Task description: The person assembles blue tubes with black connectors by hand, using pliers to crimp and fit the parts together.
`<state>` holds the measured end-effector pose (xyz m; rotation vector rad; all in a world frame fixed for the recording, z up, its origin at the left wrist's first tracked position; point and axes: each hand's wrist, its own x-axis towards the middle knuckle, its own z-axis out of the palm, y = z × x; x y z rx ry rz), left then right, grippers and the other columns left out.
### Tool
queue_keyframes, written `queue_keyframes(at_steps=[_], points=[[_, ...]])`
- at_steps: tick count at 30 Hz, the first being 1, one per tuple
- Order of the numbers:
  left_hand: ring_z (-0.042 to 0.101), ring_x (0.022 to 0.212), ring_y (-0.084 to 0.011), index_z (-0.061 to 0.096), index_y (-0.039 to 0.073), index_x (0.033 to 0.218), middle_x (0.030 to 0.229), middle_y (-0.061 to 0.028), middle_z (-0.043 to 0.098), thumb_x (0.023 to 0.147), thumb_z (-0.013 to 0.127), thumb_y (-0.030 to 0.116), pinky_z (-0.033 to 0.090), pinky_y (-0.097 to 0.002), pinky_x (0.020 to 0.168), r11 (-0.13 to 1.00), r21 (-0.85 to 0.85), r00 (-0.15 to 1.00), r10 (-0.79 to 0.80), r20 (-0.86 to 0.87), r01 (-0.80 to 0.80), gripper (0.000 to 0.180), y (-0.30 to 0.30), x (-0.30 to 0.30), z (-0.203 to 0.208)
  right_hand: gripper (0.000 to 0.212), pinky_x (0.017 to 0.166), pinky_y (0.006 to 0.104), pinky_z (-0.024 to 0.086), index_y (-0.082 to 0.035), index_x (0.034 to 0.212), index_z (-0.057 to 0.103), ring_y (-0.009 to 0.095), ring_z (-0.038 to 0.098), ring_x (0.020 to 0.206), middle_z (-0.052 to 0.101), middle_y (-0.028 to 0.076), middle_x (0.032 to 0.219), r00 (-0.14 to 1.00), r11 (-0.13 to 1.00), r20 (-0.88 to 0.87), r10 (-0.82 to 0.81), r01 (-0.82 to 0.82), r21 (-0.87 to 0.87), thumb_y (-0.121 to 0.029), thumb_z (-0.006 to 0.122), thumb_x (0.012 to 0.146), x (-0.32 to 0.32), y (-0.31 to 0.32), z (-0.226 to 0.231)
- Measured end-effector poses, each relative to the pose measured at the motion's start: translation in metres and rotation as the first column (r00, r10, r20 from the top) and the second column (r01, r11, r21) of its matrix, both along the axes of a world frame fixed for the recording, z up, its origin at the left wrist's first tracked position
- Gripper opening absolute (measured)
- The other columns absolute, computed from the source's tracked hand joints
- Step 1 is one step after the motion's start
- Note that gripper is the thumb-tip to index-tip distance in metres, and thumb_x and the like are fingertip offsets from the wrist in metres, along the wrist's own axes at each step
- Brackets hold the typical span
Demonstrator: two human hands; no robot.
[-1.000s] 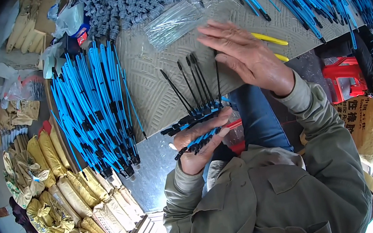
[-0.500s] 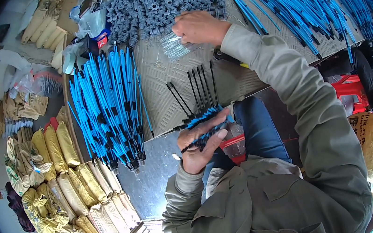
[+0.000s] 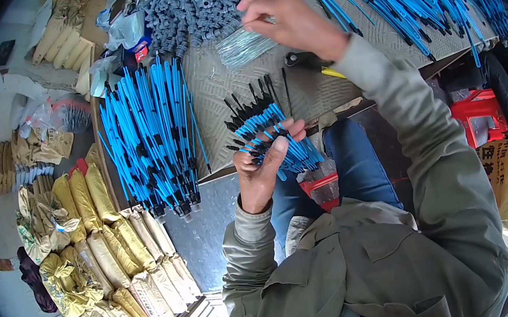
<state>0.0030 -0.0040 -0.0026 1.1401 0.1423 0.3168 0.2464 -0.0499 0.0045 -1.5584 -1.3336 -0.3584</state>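
My left hand (image 3: 262,173) is wrapped round a bundle of thin blue rods with black ends (image 3: 271,118), held over my lap by the table's near edge. The thumb presses across the rods, and their black tips fan toward the table. My right hand (image 3: 297,21) hovers over a bunch of thin, clear, wire-like strips (image 3: 244,47) lying on the table. Its fingers are curled together near the tips; anything thin between them is too fine to make out. Beside the right wrist lies a black tool with a yellow handle (image 3: 332,72).
Grey plastic fittings (image 3: 202,11) are heaped at the table's back. A large blue-rod bundle (image 3: 154,133) stands left; many loose blue rods (image 3: 387,0) lie right. Gold-wrapped packages (image 3: 122,253) fill a rack at lower left. A red stool (image 3: 478,113) is at right.
My right hand has lifted off the clear strips and shifted slightly right. The rod bundle in my left hand has tilted, and more of its blue lengths now show.
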Motion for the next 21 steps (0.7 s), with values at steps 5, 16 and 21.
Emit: queue_keyframes(at_steps=[5,16,21], points=[[0.060,0.098,-0.0268,0.058,-0.007,0.104,0.103,-0.0152,0.062,0.086,0.058,0.004,0.047,-0.0409,0.088,1.000,-0.012,1.000,0.004,0.029,-0.004,0.021,0.001,0.000,0.006,0.009,0.065,0.0251,0.049,0.002,0.092,0.058,0.017,0.062,0.077,0.055,0.015,0.107,0.626,0.918,-0.687,0.369,-0.361,0.164,0.004,0.056,0.083,-0.094,-0.088,0.043],[0.059,0.093,-0.0197,0.056,0.000,0.104,0.103,-0.0124,0.062,0.079,0.065,0.004,0.045,-0.0335,0.085,0.986,0.075,0.986,0.143,0.088,-0.150,0.027,0.000,0.000,-0.003,0.027,0.045,0.0208,0.046,-0.005,0.097,0.067,0.010,0.059,0.059,0.046,0.003,0.076,0.996,0.998,-0.068,0.065,-0.067,-0.022,0.000,0.069,0.071,-0.116,-0.091,0.022],[0.056,0.089,-0.0151,0.057,0.003,0.100,0.098,-0.0073,0.061,0.077,0.067,0.003,0.044,-0.0304,0.080,0.971,0.078,0.973,0.223,0.057,-0.227,0.026,-0.001,-0.005,-0.005,0.034,0.041,0.0207,0.039,-0.010,0.098,0.068,0.006,0.049,0.051,0.045,0.001,0.076,0.999,1.000,0.045,0.012,-0.011,-0.018,-0.001,0.071,0.065,-0.117,-0.089,0.025]])
